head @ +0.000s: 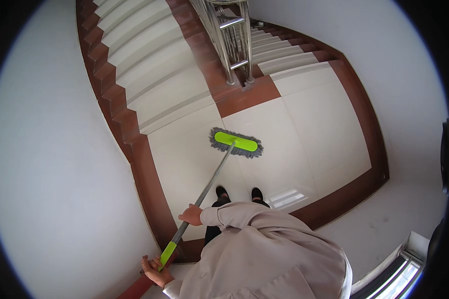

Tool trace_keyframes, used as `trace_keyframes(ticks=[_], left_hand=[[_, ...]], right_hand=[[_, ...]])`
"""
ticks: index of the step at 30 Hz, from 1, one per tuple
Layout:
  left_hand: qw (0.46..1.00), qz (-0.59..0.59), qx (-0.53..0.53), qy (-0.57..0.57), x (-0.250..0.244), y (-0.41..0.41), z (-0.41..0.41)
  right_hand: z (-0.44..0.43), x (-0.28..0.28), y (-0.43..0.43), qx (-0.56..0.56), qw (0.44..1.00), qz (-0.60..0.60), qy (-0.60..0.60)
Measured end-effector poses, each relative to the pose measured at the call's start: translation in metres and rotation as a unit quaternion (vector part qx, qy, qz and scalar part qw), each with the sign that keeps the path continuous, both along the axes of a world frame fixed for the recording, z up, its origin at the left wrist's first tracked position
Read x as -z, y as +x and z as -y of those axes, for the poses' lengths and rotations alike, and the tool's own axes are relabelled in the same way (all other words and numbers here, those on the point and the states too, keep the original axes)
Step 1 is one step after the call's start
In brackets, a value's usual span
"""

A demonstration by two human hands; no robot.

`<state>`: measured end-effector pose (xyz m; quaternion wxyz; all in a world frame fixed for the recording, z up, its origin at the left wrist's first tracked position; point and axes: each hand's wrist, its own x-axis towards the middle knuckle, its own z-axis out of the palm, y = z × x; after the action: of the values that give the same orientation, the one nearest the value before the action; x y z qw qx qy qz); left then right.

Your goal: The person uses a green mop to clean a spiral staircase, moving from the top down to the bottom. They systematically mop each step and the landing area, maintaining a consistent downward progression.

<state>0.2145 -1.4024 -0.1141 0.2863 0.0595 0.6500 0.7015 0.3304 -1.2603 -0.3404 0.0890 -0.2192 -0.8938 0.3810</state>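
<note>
My right hand (191,215) reaches across my body and is closed around the grey pole of a flat dust mop. Lower left, my left hand (157,272) holds the bright green grip (168,253) at the pole's upper end, its fingers partly curled. The pole slants away to the mop head (236,142), a green oval plate with a grey shaggy fringe. This head rests on the pale tiled landing (262,123), ahead of my black shoes.
Steps (153,71) with red-brown borders lie at the upper left, and another flight (288,56) at the upper right. Between them stands a stainless steel railing (239,64). White walls (52,149) flank the landing; a window (396,274) is at the lower right.
</note>
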Motion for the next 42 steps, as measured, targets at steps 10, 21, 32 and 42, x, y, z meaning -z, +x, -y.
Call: trace_keyframes(ticks=[10, 21, 32, 42], left_hand=[[0.993, 0.102, 0.043, -0.033, 0.083, -0.041, -0.162], [0.946, 0.139, 0.289, -0.051, 0.098, -0.005, -0.331], [0.916, 0.073, 0.395, -0.011, 0.02, -0.083, -0.363], [0.843, 0.108, 0.522, -0.07, 0.089, 0.069, -0.398]], right_hand=[[-0.148, 0.048, 0.005, 0.101, 0.982, 0.159, -0.016], [-0.252, 0.059, 0.071, 0.319, 0.905, 0.279, 0.041], [-0.233, -0.012, 0.009, 0.256, 0.955, 0.101, -0.113], [-0.223, 0.05, 0.163, 0.498, 0.853, 0.15, -0.054]])
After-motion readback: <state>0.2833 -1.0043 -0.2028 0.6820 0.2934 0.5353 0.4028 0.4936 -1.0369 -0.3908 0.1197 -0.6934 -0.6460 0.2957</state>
